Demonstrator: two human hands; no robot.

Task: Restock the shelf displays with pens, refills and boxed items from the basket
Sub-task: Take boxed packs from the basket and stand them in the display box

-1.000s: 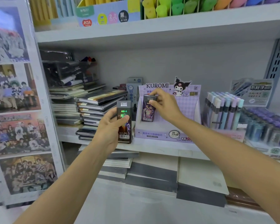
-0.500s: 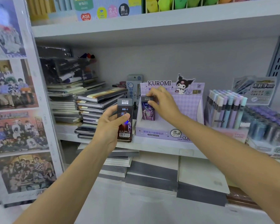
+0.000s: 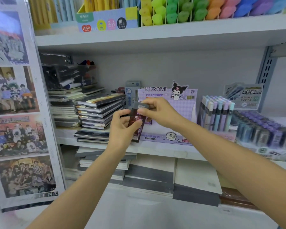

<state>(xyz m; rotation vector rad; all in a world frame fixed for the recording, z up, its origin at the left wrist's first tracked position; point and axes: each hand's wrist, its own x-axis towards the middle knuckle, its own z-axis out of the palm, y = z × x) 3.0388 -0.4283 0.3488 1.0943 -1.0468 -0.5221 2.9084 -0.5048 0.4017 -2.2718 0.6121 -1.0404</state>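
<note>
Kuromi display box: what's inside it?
Inside the Kuromi display box, a sliver of purple box shows; the left hand, right hand and their dark box hide whatever sits beside it.

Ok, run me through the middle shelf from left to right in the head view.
clear organizer → notebook stack → Kuromi display box → pastel pens → purple-capped tubes

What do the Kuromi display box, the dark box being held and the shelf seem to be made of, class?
Kuromi display box: printed cardboard, matt; folded, cut-out edges. Dark box: likely glossy card or plastic; shiny highlights, though blurred. Shelf: probably painted metal; smooth pale grey, thin front lip.
</note>
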